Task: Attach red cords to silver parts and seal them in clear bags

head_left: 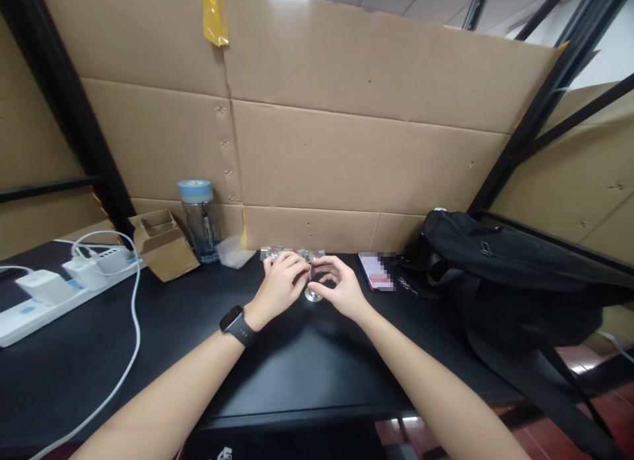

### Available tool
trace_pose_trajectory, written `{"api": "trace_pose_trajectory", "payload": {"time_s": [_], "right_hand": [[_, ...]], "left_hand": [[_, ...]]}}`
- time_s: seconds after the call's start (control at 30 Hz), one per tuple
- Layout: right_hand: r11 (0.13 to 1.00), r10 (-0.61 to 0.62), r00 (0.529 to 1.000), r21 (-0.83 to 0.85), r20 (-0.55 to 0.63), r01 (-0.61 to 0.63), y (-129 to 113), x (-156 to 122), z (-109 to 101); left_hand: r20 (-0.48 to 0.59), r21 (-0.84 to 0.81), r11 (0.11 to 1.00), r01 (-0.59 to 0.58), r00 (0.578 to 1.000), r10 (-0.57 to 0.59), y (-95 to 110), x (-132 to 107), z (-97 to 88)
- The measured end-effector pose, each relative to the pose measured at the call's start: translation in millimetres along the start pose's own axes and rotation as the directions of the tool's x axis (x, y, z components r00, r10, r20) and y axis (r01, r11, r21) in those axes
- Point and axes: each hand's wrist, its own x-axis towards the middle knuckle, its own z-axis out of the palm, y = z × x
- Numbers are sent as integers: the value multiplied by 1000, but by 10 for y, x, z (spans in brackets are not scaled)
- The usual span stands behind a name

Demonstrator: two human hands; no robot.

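At the middle of the black table, a small shiny metal piece with a round, disc-like base [313, 295] stands between my hands. My left hand [283, 282], with a dark watch on its wrist, has its fingers bent in against the piece's upper part. From the other side, my right hand [341, 286] curls its thumb and fingers around the same piece. My fingers cover much of its upper part, so its exact kind is hidden. Just behind my left hand lies a row of clear plastic packets [270, 253] with silvery and red bits.
On the left are a white power strip [44, 307] with plugs and a cable, an opened cardboard box [166, 249], a blue-lidded bottle [199, 222] and a plastic bag [236, 251]. To the right lie a phone [375, 270] and a black backpack [500, 262]. Cardboard panels [347, 163] stand behind.
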Motion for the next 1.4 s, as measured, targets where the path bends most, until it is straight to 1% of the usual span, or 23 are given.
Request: {"api": "trace_pose_trajectory", "payload": {"time_s": [0.13,0.23,0.33,0.43,0.6,0.67,0.77,0.8,0.83,0.9,0.97,1.03,1.13,1.23,1.3,1.4], "right_hand": [[998,31,999,49,-16,-31,11,4,5],[998,57,998,41,-3,-57,12,24,-30],[996,59,997,-67,42,-57,-5,46,-92],[978,36,996,-207,86,-18,-12,54,-141],[960,33,990,-279,140,7,36,49,-159],[945,42,985,-327,166,15,48,45,-171],[879,50,970,-472,237,70,35,39,-213],[854,51,965,-512,258,91,26,37,-230],[837,53,960,-536,274,107,17,36,-246],[831,59,956,-545,287,112,4,35,-268],[842,68,956,-530,287,99,4,37,-272],[847,79,955,-525,285,86,18,37,-263],[836,90,953,-542,288,85,53,32,-249],[803,110,951,-590,290,87,82,16,-255],[757,124,943,-644,309,112,96,3,-259],[641,151,927,-748,344,173,124,-5,-238]], "left_hand": [[-15,-7,1000,-10,1000,10,11,-8,15],[-31,-3,1000,-9,999,9,19,-2,10],[-37,-1,1000,-6,999,6,28,5,-2],[-39,-8,1000,-9,999,8,41,6,-9],[-12,-31,999,-17,1000,16,41,22,-39],[-17,-49,999,18,1000,-19,20,44,-72],[-51,-85,990,110,992,-115,-31,72,-122],[-38,-95,989,118,992,-122,-48,74,-130],[-1,-104,989,105,994,-106,-62,70,-130],[127,-127,991,49,991,-32,-77,48,-103],[257,-158,987,9,966,33,-77,13,-45],[329,-176,984,5,943,55,-74,-19,21],[353,-162,987,1,934,57,-98,-39,81],[361,-109,994,-6,931,46,-165,-33,65],[363,-67,998,-12,931,35,-208,-26,29],[356,-10,1000,-28,934,29,-236,-22,-25]]}}
